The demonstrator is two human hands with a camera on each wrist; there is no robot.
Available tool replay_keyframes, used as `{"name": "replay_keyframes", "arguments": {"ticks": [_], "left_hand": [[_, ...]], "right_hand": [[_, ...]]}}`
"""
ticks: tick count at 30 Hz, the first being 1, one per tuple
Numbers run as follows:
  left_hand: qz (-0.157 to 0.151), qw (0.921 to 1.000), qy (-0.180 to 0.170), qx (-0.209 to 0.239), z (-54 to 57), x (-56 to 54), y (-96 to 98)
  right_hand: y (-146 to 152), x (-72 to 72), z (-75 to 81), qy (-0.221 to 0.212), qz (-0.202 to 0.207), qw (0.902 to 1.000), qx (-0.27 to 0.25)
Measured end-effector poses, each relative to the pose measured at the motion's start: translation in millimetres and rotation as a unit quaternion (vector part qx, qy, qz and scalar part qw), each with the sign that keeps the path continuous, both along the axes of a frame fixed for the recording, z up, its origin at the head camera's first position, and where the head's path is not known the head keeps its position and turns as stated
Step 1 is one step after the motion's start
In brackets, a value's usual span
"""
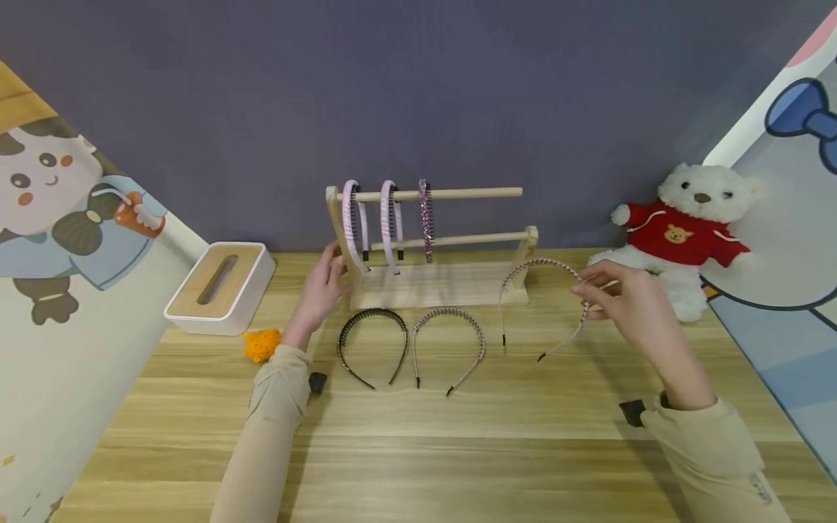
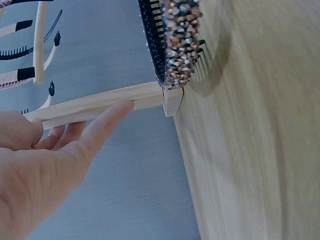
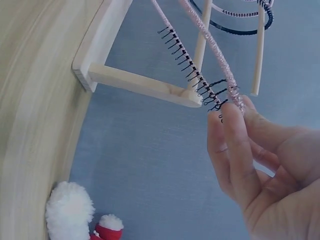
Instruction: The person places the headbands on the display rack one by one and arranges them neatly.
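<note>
- Right hand [image 1: 631, 305], 3 o'clock in my head view: thumb and fingertips closed in a pinch on one side of a thin pink headband [image 1: 543, 261], which hangs ends downward near 4 o'clock.
- Left hand [image 1: 318, 287], 9 o'clock: partly closed, digits lightly about the end post [image 2: 95, 104] of the wooden rack [image 1: 431, 285].
- Upper bar [image 1: 474, 193], 12 o'clock: carries two pale pink headbands [image 1: 351, 218] and a glittery headband [image 1: 427, 221]; a tilt toward its free 3 o'clock end could, I judge, let them slide off.
- Comb teeth [image 3: 185, 59], inside the held band: snagged on wood, they could twist it from so narrow a pinch.
- Rack footing: any sideways push, with the left hand slack, could shift it.
- Black headband [image 1: 373, 311], 7 o'clock, and beaded headband [image 1: 449, 311], 5 o'clock: on the table [image 1: 458, 457]; a low sleeve [image 1: 281, 385] could knock them.
</note>
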State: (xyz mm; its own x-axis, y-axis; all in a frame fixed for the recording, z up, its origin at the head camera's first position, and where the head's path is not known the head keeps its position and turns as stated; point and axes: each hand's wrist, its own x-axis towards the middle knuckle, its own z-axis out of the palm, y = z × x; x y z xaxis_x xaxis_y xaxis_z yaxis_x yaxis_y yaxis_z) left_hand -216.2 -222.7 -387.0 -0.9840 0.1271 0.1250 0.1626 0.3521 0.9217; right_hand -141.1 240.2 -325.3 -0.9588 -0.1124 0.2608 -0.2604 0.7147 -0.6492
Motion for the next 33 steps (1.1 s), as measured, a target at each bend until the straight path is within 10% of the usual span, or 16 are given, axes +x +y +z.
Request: {"name": "replay_keyframes", "arguments": {"ticks": [33], "left_hand": [[-0.003, 1.0000, 0.006, 0.001, -0.6, 0.9, -0.8]], "right_hand": [[-11, 7.8, 36.5, 0.071, -0.067, 0.9952, 0.005]]}}
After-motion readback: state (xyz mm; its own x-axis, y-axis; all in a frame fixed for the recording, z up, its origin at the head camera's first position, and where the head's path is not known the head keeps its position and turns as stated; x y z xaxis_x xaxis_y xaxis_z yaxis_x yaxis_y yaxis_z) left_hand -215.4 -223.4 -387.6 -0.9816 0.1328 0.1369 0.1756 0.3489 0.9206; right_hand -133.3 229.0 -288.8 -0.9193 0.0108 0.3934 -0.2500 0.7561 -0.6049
